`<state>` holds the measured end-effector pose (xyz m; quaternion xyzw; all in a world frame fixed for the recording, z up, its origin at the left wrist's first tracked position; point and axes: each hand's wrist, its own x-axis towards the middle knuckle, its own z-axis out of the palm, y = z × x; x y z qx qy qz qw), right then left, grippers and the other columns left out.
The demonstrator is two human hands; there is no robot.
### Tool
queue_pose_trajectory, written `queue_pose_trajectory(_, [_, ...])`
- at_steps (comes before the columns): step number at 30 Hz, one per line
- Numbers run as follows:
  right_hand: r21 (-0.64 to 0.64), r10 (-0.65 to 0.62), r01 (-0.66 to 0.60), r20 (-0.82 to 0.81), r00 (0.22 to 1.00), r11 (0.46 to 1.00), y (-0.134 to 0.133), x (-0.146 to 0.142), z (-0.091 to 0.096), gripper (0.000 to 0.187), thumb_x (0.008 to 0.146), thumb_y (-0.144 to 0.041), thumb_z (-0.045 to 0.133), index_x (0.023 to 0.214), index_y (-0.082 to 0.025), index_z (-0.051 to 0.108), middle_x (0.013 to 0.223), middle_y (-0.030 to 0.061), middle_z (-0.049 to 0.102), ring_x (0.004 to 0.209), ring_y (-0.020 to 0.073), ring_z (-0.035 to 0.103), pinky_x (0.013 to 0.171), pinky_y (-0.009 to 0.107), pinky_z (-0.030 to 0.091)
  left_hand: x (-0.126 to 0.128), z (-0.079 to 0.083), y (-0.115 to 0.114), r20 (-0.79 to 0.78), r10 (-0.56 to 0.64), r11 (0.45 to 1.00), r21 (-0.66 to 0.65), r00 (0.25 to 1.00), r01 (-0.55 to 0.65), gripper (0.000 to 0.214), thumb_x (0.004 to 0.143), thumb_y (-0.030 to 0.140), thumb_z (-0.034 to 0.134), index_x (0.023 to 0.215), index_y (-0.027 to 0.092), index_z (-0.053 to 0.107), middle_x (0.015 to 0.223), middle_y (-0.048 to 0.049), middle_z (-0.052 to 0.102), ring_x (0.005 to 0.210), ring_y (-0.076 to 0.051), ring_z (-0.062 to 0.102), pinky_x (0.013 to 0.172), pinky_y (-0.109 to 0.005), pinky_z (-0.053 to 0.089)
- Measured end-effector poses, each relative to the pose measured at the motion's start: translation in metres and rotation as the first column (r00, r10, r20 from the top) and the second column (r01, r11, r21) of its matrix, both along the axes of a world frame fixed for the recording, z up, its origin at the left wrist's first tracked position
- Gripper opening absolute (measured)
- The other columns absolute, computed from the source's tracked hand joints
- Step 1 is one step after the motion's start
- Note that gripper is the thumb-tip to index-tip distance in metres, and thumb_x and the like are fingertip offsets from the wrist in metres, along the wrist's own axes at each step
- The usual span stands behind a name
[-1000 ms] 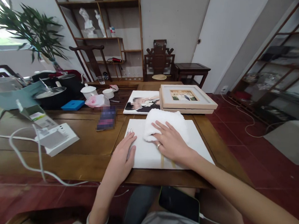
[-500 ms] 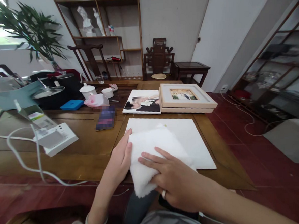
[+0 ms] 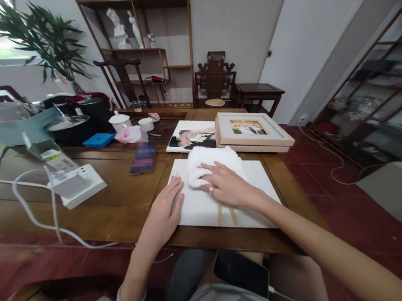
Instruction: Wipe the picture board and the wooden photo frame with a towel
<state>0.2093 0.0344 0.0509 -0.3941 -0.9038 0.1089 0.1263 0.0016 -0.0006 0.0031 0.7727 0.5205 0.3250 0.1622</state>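
Touching cloth (image 3: 215,157), right hand (image 3: 227,184) spread, left hand (image 3: 164,211) flat on board (image 3: 199,209), photo print (image 3: 203,140), frame (image 3: 275,131) beyond

The cloth (image 3: 215,154) is white; board (image 3: 194,210), white (tan-striped); table (image 3: 122,196), brown.

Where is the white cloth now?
Near the head view's centre, the white cloth lies on the white board under the right hand, right of the left hand.
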Motion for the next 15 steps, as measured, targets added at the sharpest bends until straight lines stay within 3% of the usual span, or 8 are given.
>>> queue_pose_trajectory(7, [0.045, 0.031, -0.032, 0.032, 0.999, 0.998, 0.013, -0.019, 0.000, 0.033, 0.094, -0.020, 0.040, 0.117, -0.016, 0.063, 0.137, 0.0137, 0.052, 0.137, 0.0212, 0.032, 0.112, 0.046, 0.022, -0.001, 0.002, 0.000, -0.020, 0.004, 1.000, 0.008, 1.000, -0.004, 0.042, 0.091, 0.031, 0.039, 0.123, 0.012, 0.058, 0.139, -0.0135, 0.051, 0.131, -0.025, 0.044, 0.111, -0.045, 0.033])
queue_pose_trajectory(15, [0.060, -0.095, 0.093, 0.027, 0.995, 0.994, -0.006, 0.023, -0.006, 0.032, 0.092, -0.019, 0.041, 0.116, -0.017, 0.063, 0.139, 0.0116, 0.050, 0.135, 0.0195, 0.035, 0.113, 0.045, 0.022, -0.002, 0.001, -0.001, 0.004, 0.000, 1.000, -0.006, 1.000, 0.000, 0.042, 0.092, 0.030, 0.039, 0.123, 0.009, 0.057, 0.138, -0.0150, 0.051, 0.133, -0.024, 0.042, 0.112, -0.044, 0.032])
